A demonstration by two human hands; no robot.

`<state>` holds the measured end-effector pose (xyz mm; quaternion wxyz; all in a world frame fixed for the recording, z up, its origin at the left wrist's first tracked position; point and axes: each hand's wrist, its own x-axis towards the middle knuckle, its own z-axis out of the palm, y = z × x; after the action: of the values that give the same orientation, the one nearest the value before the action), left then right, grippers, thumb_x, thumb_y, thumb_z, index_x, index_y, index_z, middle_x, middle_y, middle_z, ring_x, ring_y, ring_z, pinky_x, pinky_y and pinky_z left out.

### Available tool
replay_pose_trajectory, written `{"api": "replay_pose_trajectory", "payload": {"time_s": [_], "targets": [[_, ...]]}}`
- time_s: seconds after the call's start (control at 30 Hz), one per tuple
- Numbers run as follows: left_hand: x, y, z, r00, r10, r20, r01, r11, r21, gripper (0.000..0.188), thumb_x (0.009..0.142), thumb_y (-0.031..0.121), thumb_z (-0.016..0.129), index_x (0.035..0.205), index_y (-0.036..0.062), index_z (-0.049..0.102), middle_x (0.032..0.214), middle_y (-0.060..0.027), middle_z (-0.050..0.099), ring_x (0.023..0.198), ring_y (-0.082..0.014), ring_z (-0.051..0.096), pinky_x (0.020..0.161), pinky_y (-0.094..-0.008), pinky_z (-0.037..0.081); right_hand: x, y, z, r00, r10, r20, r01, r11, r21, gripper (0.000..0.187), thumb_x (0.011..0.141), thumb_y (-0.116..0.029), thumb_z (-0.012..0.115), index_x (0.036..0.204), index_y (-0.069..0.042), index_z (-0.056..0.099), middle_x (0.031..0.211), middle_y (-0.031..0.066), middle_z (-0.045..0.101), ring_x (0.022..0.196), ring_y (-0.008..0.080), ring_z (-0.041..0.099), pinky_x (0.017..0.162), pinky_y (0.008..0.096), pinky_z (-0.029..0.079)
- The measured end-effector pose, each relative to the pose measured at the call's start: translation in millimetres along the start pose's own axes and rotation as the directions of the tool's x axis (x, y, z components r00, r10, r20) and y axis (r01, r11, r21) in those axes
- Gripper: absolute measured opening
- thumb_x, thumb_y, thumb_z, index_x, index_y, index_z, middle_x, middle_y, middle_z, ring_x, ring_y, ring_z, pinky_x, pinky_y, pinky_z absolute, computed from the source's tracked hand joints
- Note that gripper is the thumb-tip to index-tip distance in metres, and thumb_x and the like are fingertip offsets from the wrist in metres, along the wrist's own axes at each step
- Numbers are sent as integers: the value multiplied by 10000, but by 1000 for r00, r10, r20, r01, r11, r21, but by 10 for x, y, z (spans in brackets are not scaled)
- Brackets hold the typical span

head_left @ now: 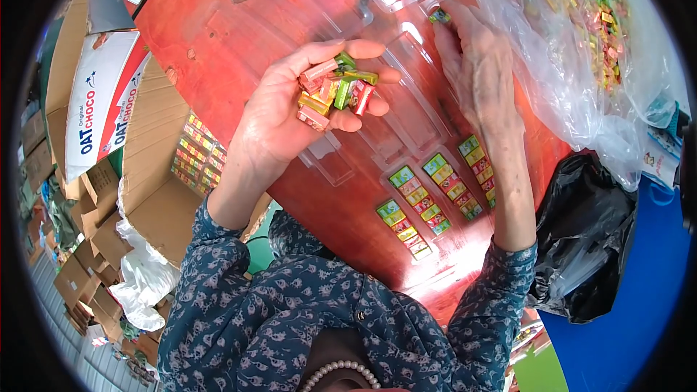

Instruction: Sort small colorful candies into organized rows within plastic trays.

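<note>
My left hand (270,112) is cupped palm up over the red table. A heap of small wrapped candies (335,94), pink, yellow, green and red, lies in it. Farther right, my right hand (479,65) pinches one green wrapped candy (439,16) at the end of a clear plastic tray. Other clear trays (396,105) lie on the table between and beneath my hands. Nearer me, several narrow trays filled with candies (421,199) stand in slanting rows, partly beside my right forearm.
At the far right is a big clear plastic bag (541,51) of loose candies (605,22). A black plastic bag (584,239) hangs at the table's right edge by a blue surface (639,276). On the left, an open cardboard box (156,167) contains filled candy trays (197,156).
</note>
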<state>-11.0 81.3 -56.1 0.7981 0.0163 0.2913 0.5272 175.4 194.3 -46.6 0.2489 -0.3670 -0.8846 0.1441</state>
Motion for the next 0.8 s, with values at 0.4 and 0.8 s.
{"api": "replay_pose_trajectory", "payload": {"time_s": [0.4, 0.8], "targets": [[-2, 22, -34, 999, 1, 34, 0, 999, -33, 460, 938, 281, 377, 1237, -60, 453, 1167, -302, 516, 797, -307, 654, 514, -279, 580, 140, 21, -72, 924, 351, 149, -380, 884, 272, 280, 724, -36, 585, 995, 34, 594, 758, 184, 619, 702, 295, 619, 665, 361, 472], [-56, 33, 29, 999, 31, -23, -31, 999, 7, 435, 929, 273, 387, 1218, -37, 486, 1145, -288, 530, 733, -275, 637, 467, -254, 559, 167, 4, -20, 972, 219, 90, -229, 966, 118, 147, 777, -67, 624, 912, -12, 640, 697, 107, 619, 619, 160, 580, 599, 291, 452]]}}
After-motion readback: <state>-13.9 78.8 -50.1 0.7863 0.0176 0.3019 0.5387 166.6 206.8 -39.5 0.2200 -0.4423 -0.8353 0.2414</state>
